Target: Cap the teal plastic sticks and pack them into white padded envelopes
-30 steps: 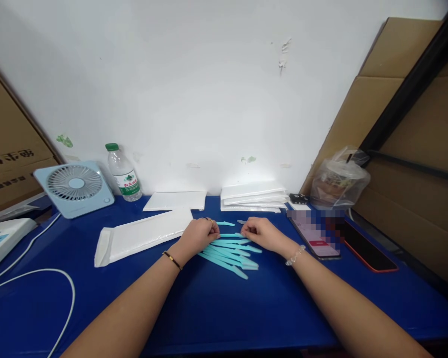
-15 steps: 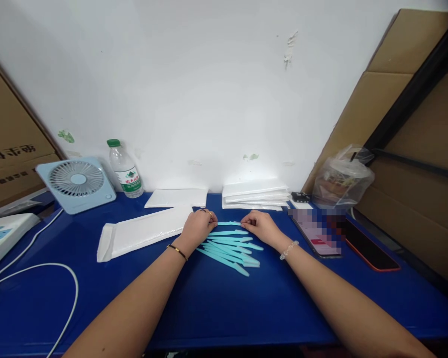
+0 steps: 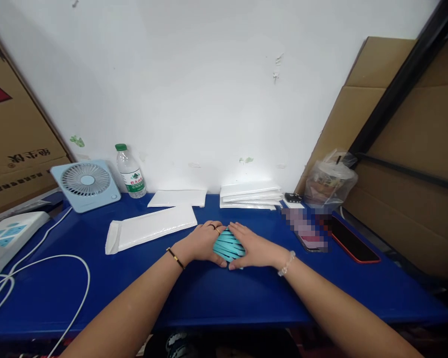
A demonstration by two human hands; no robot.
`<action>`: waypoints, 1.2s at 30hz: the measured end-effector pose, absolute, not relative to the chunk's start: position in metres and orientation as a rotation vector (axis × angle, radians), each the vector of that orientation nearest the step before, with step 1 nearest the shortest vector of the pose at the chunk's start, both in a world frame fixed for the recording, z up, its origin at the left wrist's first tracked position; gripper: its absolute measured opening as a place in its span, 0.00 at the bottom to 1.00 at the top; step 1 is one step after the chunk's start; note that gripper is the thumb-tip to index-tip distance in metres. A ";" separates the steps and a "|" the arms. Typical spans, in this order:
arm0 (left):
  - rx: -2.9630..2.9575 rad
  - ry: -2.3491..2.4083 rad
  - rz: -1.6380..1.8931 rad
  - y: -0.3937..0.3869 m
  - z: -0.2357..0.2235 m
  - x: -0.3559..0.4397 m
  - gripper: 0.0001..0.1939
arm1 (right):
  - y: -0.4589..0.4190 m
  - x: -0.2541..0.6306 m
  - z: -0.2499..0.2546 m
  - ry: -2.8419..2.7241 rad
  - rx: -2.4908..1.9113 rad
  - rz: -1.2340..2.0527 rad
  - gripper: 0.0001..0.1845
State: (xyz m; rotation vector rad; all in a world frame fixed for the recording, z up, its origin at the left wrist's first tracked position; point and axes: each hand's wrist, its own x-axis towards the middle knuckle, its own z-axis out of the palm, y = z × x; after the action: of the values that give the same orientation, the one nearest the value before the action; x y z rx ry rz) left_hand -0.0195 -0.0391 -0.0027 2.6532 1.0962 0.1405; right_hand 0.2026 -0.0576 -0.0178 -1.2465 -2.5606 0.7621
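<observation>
Several light-blue eyebrow razors (image 3: 228, 245) lie in a loose bunch on the blue table, partly covered by both hands. My left hand (image 3: 205, 242) cups their left ends, thumb at the near side and fingers at the far side. From the right, my right hand (image 3: 253, 247) curves round the opposite ends in the same way. The two thumbs nearly meet in front of the bunch. A white padded mailer (image 3: 153, 228) with its flap at the left end lies just left of my left hand.
Behind the hands, a single white mailer (image 3: 177, 198) and a stack of white mailers (image 3: 250, 194) lie against the wall. A fan (image 3: 87, 185), a water bottle (image 3: 131, 174) and a white cable (image 3: 85, 278) are leftward. Two phones (image 3: 354, 239) and a bagged drink cup (image 3: 330, 181) sit rightward.
Both hands have gone from pinching one razor at the far side to cupping the whole bunch. The spread-out razors are now closer together. The camera view has shifted slightly.
</observation>
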 end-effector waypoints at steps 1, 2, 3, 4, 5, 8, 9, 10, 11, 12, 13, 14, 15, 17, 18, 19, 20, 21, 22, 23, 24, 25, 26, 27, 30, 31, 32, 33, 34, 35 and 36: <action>2.671 1.106 0.131 -0.048 -0.003 -0.017 0.42 | -0.070 0.200 -0.018 -2.568 -1.218 0.729 0.52; 2.690 1.119 0.137 -0.057 -0.004 -0.015 0.34 | -0.082 0.197 -0.018 -2.562 -1.187 0.671 0.44; 2.712 1.128 0.150 -0.066 -0.005 -0.013 0.26 | -0.094 0.194 -0.018 -2.549 -1.158 0.594 0.35; 2.735 1.144 0.166 -0.076 -0.007 -0.011 0.19 | -0.105 0.191 -0.018 -2.536 -1.135 0.509 0.27; 2.755 1.173 0.180 -0.085 -0.010 -0.009 0.14 | -0.114 0.189 -0.018 -2.530 -1.133 0.427 0.21; 2.780 1.322 0.156 -0.109 -0.016 -0.002 0.10 | -0.133 0.181 -0.015 -2.552 -1.236 0.248 0.13; 2.788 1.356 0.137 -0.115 -0.017 0.000 0.10 | -0.136 0.180 -0.013 -2.571 -1.294 0.216 0.12; 2.798 1.372 0.123 -0.120 -0.018 0.003 0.10 | -0.137 0.179 -0.011 -2.601 -1.344 0.203 0.12; 2.810 1.374 0.115 -0.124 -0.018 0.004 0.10 | -0.138 0.177 -0.009 -2.637 -1.379 0.204 0.12; 2.817 1.376 0.114 -0.127 -0.017 0.006 0.10 | -0.137 0.176 -0.008 -2.674 -1.407 0.213 0.13; 2.819 1.377 0.114 -0.130 -0.017 0.007 0.10 | -0.136 0.176 -0.006 -2.707 -1.427 0.220 0.14; 2.814 1.386 0.114 -0.131 -0.017 0.008 0.10 | -0.135 0.175 -0.004 -2.739 -1.435 0.216 0.15; 2.805 1.398 0.114 -0.132 -0.017 0.008 0.10 | -0.133 0.174 -0.002 -2.765 -1.435 0.191 0.16; 2.789 1.427 0.110 -0.133 -0.017 0.008 0.10 | -0.132 0.173 0.001 -2.797 -1.433 0.083 0.14; 2.784 1.439 0.110 -0.133 -0.018 0.008 0.10 | -0.131 0.173 0.003 -2.811 -1.430 0.022 0.14; 2.784 1.440 0.117 -0.134 -0.019 0.008 0.10 | -0.130 0.173 0.004 -2.826 -1.430 -0.024 0.13; 2.785 1.437 0.130 -0.134 -0.020 0.008 0.10 | -0.129 0.174 0.005 -2.843 -1.436 -0.046 0.14; 2.784 1.429 0.147 -0.134 -0.021 0.008 0.10 | -0.128 0.174 0.006 -2.865 -1.444 -0.044 0.15; 2.778 1.422 0.168 -0.134 -0.022 0.008 0.10 | -0.126 0.175 0.006 -2.891 -1.448 -0.024 0.16; 2.770 1.416 0.194 -0.134 -0.022 0.008 0.10 | -0.124 0.175 0.008 -2.921 -1.446 0.002 0.17; 2.759 1.410 0.225 -0.134 -0.022 0.008 0.11 | -0.123 0.175 0.010 -2.950 -1.442 0.024 0.18; 2.741 1.407 0.253 -0.134 -0.022 0.008 0.11 | -0.121 0.175 0.013 -2.979 -1.436 0.038 0.18; 2.711 1.404 0.278 -0.133 -0.021 0.009 0.11 | -0.119 0.173 0.018 -3.009 -1.429 0.045 0.18; 2.666 1.402 0.312 -0.132 -0.020 0.009 0.12 | -0.117 0.172 0.025 -3.035 -1.432 0.044 0.18; 2.453 1.333 0.537 -0.123 -0.018 0.011 0.11 | -0.111 0.163 0.059 -3.086 -1.487 0.044 0.17; 2.359 1.282 0.656 -0.119 -0.018 0.012 0.11 | -0.110 0.160 0.074 -3.080 -1.499 0.015 0.15; 2.261 1.225 0.776 -0.116 -0.018 0.014 0.11 | -0.108 0.157 0.090 -3.066 -1.469 -0.009 0.13; 2.164 1.174 0.884 -0.112 -0.018 0.015 0.12 | -0.107 0.155 0.106 -3.054 -1.404 -0.004 0.14; 2.071 1.137 0.975 -0.109 -0.018 0.017 0.12 | -0.106 0.153 0.121 -2.995 -1.337 -0.005 0.17; 1.986 1.114 1.050 -0.107 -0.018 0.019 0.13 | -0.106 0.151 0.135 -2.933 -1.288 0.017 0.21; 1.914 1.099 1.112 -0.107 -0.019 0.021 0.14 | -0.106 0.149 0.147 -2.885 -1.257 0.014 0.22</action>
State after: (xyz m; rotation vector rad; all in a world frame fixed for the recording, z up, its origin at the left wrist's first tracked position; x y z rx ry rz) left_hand 0.0206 -0.1066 -0.0188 1.9142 1.0988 1.1118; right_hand 0.1490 -0.1060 0.1469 -1.2572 -2.8849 0.0141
